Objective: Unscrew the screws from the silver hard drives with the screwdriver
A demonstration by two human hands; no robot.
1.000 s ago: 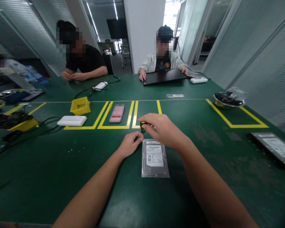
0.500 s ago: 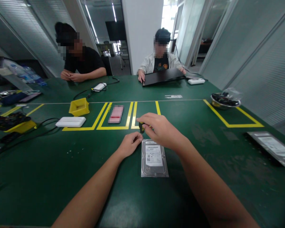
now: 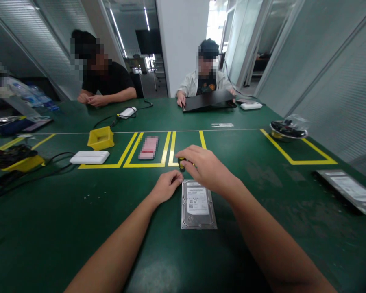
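Green counter (image 3: 64, 228), yellow tape outlines. Hard drive (image 3: 198, 204): flat, label up, just below both hands. Right hand (image 3: 208, 169): fingers clamped on a black-and-yellow screwdriver handle (image 3: 181, 163) above the drive's far-left corner. Left hand (image 3: 167, 185): fingertips pinched together, touching that corner. Yellow bin (image 3: 101, 138): far left.

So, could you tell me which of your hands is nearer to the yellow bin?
Left. The left hand is at the hard drive's far-left corner, on the yellow bin's side; the right hand is farther right.
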